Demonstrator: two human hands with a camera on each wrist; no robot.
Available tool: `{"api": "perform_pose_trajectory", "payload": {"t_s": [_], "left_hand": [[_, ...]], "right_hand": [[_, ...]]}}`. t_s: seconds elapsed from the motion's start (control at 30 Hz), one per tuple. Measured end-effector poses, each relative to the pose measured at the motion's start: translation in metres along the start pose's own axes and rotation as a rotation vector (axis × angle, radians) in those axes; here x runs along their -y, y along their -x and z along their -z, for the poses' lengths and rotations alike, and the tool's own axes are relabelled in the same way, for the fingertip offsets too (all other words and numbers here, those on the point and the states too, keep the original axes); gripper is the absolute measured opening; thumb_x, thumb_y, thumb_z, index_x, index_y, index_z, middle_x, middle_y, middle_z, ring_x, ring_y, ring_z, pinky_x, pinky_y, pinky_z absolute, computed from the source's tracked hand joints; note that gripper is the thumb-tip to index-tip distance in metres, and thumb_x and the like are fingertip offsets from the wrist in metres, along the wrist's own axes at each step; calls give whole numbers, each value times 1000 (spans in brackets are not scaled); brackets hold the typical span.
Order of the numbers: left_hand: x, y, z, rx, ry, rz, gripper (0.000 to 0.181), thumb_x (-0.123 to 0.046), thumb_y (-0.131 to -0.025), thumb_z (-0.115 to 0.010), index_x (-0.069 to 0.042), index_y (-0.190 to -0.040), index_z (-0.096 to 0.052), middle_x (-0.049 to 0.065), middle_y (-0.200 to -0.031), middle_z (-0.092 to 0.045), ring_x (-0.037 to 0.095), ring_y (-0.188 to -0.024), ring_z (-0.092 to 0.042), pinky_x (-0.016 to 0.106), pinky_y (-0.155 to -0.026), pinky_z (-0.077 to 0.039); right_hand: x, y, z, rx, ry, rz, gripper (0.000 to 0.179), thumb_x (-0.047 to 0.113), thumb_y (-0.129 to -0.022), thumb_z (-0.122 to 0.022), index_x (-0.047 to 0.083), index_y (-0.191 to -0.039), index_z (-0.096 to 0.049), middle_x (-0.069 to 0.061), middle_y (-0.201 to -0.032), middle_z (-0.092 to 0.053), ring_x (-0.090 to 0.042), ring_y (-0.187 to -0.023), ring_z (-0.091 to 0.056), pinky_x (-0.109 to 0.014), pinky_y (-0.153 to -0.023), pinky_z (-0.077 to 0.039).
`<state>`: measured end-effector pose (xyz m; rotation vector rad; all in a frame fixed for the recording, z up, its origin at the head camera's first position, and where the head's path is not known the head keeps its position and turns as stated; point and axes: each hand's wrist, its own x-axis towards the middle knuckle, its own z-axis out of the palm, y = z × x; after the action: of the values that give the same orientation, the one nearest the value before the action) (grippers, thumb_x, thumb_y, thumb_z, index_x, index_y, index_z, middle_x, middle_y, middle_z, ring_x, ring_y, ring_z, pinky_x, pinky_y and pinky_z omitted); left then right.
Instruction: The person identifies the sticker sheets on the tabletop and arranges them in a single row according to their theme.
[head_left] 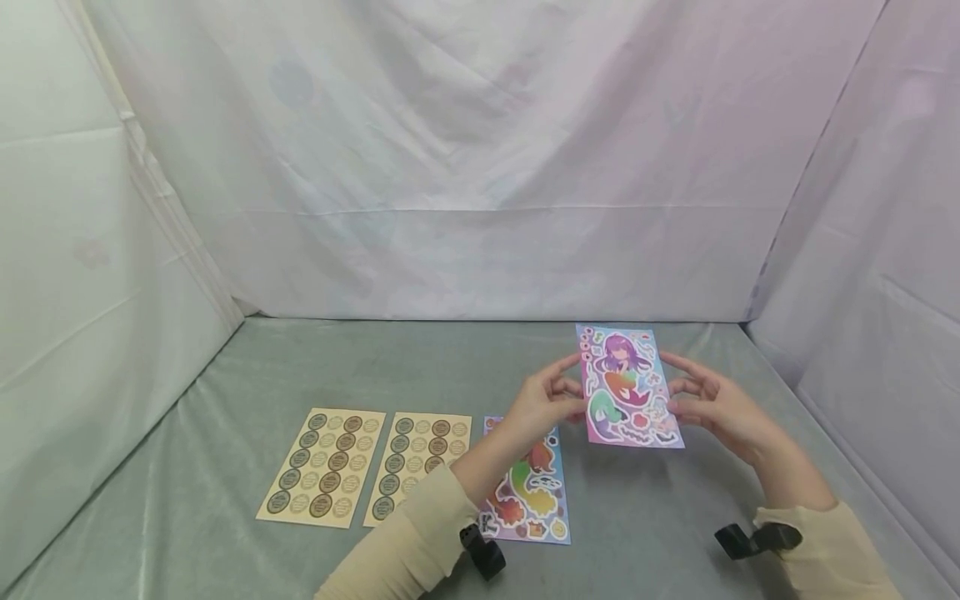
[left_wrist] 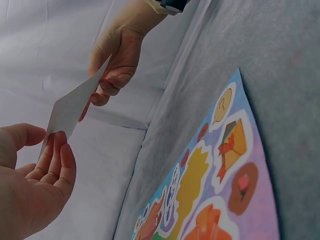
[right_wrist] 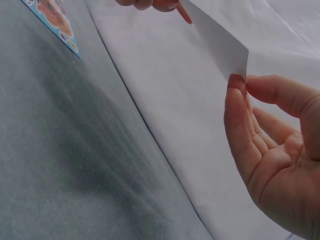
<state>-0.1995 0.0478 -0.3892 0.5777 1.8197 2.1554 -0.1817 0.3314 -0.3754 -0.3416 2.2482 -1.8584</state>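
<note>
A mermaid sticker sheet is held up above the table, its printed face toward the head camera. My left hand pinches its left edge between thumb and fingers. On the opposite edge, my right hand pinches it the same way. Both wrist views show the plain white back of the sheet, slightly bowed between the hands. Below my left forearm lies a second mermaid sticker sheet, partly covered by the arm.
Two beige sheets of round stickers lie further left: the outer sheet in full view, the inner sheet partly behind my left sleeve. A grey cloth covers the table. White fabric walls stand at the back and sides.
</note>
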Motion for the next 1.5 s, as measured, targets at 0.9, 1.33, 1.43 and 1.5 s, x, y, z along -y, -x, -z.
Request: {"api": "perform_pose_trajectory", "payload": {"t_s": [0.9,1.33,1.43,1.5], "left_hand": [[6,14,0,39,-78,50,73,11,-81,-68,-10,-145,-40,6,-86,-67,13,-70,-64,30,-71,-56],[7,21,-1,68,-120,90,80,9,-77,-71,-13,-146,-38,3,-85,-68,15,-69,-64,32,-72,-55],[9,23,0,84,-132,90,81,9,-77,-71,-13,-147,-36,2,-84,-68,14,-68,-63,29,-71,-55],[10,24,1,90,-139,90,81,9,-77,-70,-13,-148,-36,2,-84,-68,13,-68,-62,29,-70,-55]], "right_hand": [[-3,20,-5,19,40,-31,74,2,-92,-60,5,-152,-17,-13,-104,-62,-27,-91,-66,-36,-80,-54],[-10,28,-9,18,59,-30,75,1,-91,-61,2,-151,-17,-15,-102,-60,-28,-87,-66,-38,-77,-55],[-11,29,-9,25,50,-29,76,1,-90,-62,2,-151,-16,-14,-101,-60,-28,-87,-66,-39,-77,-55],[-11,30,-11,29,41,-29,76,0,-90,-62,1,-151,-16,-13,-101,-61,-28,-87,-66,-39,-77,-55]]}}
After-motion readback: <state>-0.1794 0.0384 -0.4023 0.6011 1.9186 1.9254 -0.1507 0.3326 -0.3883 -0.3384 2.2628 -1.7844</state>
